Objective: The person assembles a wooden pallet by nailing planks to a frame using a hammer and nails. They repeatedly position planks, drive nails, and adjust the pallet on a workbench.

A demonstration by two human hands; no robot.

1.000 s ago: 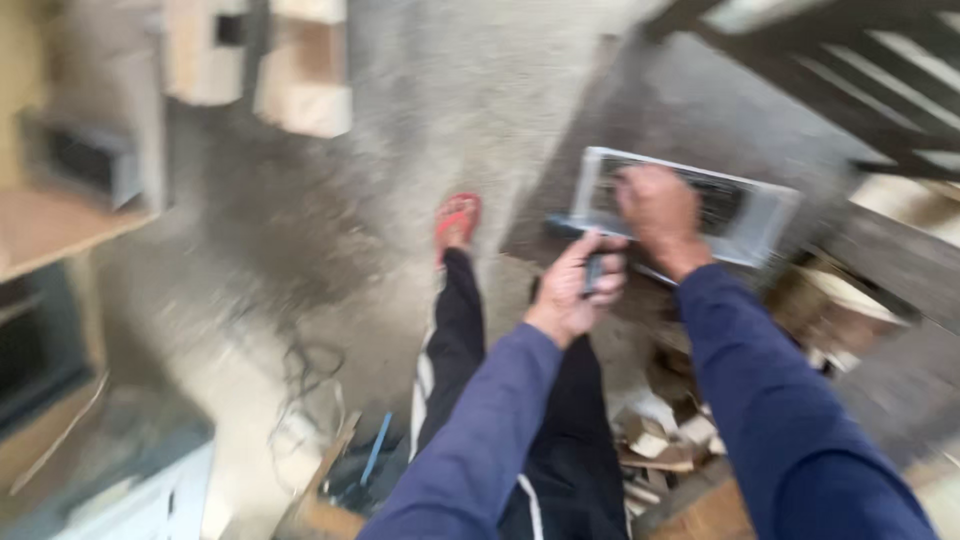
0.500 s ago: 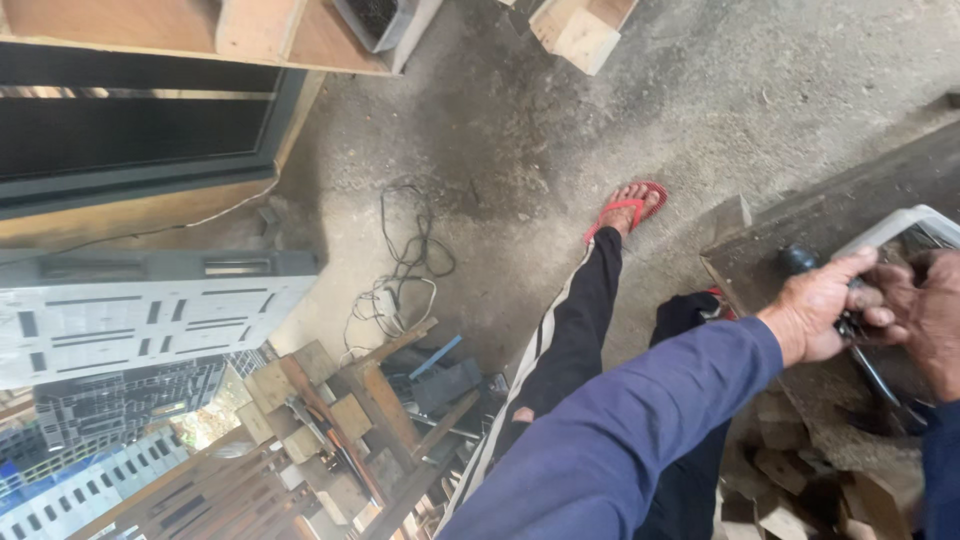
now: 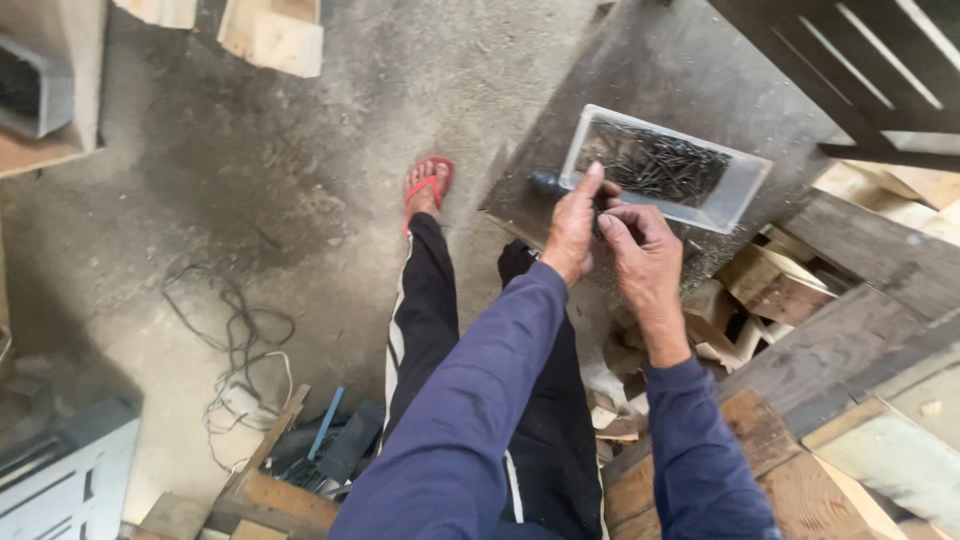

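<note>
My left hand (image 3: 573, 228) and my right hand (image 3: 647, 258) meet just in front of a clear plastic box (image 3: 742, 186) filled with dark nails or screws (image 3: 655, 162). My left hand grips a dark tool whose rounded handle end (image 3: 546, 183) sticks out to its left, and its forefinger reaches up to the box's near rim. The fingers of my right hand are curled and pinched against the dark part held between both hands. What exactly they pinch is hidden. The box rests on a dark, dusty board (image 3: 690, 70).
My legs in black trousers and a red sandal (image 3: 428, 185) stand on the concrete floor. Wood offcuts (image 3: 770, 285) are piled on the right beside rough planks (image 3: 860, 250). Loose cable (image 3: 235, 340) lies at the left, with tools and scraps (image 3: 320, 450) below.
The view has swung back to the right. The nail box, barely at the edge half a second ago, is now fully in view, and both hands sit together at its near rim.
</note>
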